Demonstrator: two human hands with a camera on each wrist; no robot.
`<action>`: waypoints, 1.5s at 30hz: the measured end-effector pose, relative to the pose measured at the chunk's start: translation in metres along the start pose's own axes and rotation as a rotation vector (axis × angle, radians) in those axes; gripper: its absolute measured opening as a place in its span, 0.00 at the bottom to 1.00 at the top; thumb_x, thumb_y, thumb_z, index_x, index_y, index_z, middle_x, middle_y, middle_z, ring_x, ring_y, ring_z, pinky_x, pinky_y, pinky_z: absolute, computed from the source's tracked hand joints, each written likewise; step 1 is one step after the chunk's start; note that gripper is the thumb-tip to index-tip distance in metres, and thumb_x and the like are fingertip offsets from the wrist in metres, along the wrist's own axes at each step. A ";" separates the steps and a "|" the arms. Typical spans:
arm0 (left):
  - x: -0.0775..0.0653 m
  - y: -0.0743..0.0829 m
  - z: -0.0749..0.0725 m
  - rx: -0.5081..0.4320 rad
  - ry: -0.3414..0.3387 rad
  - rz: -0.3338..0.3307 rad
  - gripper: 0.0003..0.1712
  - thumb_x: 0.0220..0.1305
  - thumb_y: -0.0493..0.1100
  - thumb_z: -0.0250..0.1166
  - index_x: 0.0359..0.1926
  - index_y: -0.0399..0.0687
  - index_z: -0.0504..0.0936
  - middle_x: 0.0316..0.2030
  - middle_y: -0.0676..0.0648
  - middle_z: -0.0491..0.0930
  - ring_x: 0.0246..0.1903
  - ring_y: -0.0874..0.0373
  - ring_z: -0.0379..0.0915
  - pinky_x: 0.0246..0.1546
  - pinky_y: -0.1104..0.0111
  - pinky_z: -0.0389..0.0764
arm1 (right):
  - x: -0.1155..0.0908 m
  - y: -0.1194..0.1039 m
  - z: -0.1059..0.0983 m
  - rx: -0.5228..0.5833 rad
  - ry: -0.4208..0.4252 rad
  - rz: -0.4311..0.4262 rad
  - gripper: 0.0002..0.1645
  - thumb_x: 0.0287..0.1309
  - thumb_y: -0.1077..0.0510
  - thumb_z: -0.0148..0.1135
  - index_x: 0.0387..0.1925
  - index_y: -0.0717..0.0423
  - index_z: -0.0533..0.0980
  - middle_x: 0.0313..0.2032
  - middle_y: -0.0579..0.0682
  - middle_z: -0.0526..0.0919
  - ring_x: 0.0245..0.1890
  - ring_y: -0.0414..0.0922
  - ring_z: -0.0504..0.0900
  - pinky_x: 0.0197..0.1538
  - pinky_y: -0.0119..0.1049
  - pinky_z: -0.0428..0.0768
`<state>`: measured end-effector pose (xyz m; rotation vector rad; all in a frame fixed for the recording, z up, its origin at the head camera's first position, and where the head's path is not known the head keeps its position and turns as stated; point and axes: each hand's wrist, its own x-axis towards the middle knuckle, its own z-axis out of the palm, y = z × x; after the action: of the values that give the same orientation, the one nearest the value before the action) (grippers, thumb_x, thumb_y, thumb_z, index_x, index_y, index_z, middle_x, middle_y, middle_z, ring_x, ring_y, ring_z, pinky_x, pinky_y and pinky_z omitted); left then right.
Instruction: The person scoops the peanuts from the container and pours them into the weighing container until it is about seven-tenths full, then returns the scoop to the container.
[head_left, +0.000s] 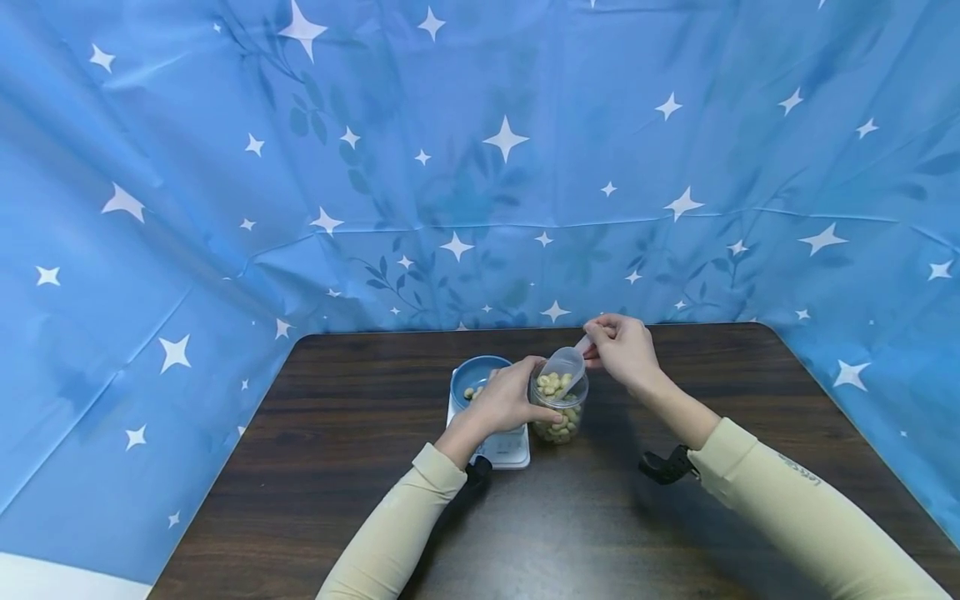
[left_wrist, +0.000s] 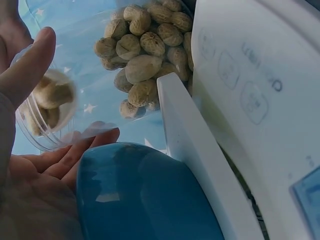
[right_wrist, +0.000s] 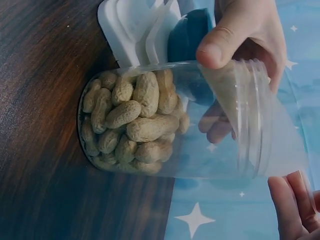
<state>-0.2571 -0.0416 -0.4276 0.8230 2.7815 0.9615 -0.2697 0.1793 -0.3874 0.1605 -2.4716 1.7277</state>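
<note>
A clear plastic jar [right_wrist: 200, 160] with a ridged neck stands upright on the table, its lower part filled with peanuts in their shells [right_wrist: 145, 125]. My left hand [head_left: 502, 403] grips it round the upper part, the thumb on the near side. With its fingertips, my right hand [head_left: 624, 348] pinches the handle of a translucent scoop [head_left: 564, 360]. The scoop's head is tilted down into the jar's mouth, and peanuts [left_wrist: 52, 100] show in it. Beside the left hand, a blue bowl [head_left: 480, 366] holds a few peanuts [head_left: 471, 392], partly hidden by the hand.
Under the bowl is a white kitchen scale [head_left: 512, 457], its buttons and display seen in the left wrist view. The dark wooden table [head_left: 600, 533] ends at a blue curtain [head_left: 465, 167] with white stars. Black straps [head_left: 666, 467] sit at the wrists.
</note>
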 end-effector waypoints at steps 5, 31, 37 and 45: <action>0.001 0.000 0.001 0.008 -0.002 -0.009 0.54 0.54 0.61 0.80 0.74 0.45 0.66 0.61 0.48 0.78 0.59 0.54 0.75 0.67 0.44 0.62 | -0.001 0.001 -0.004 0.061 0.014 0.013 0.19 0.79 0.59 0.53 0.55 0.74 0.75 0.35 0.63 0.87 0.29 0.43 0.88 0.38 0.43 0.86; 0.003 -0.002 0.001 0.014 -0.008 -0.007 0.53 0.53 0.62 0.79 0.74 0.46 0.67 0.62 0.47 0.78 0.61 0.52 0.74 0.68 0.46 0.63 | 0.001 0.014 -0.021 0.303 0.079 0.115 0.25 0.79 0.57 0.51 0.61 0.77 0.68 0.29 0.45 0.86 0.31 0.38 0.87 0.39 0.37 0.86; 0.002 -0.002 0.001 0.003 -0.003 -0.009 0.54 0.53 0.62 0.80 0.74 0.47 0.67 0.63 0.47 0.78 0.62 0.52 0.73 0.69 0.45 0.61 | 0.000 0.018 -0.026 0.344 0.105 0.130 0.24 0.79 0.57 0.52 0.60 0.76 0.69 0.29 0.44 0.87 0.31 0.38 0.87 0.38 0.37 0.86; 0.000 -0.002 0.002 0.026 -0.004 0.002 0.54 0.55 0.63 0.79 0.75 0.47 0.66 0.65 0.48 0.75 0.64 0.53 0.71 0.69 0.44 0.60 | 0.001 0.024 -0.030 0.429 0.122 0.127 0.21 0.77 0.57 0.55 0.57 0.73 0.71 0.28 0.45 0.87 0.30 0.38 0.87 0.36 0.36 0.86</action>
<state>-0.2574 -0.0420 -0.4299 0.8299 2.7962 0.9249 -0.2728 0.2159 -0.3989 -0.0653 -2.0359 2.2277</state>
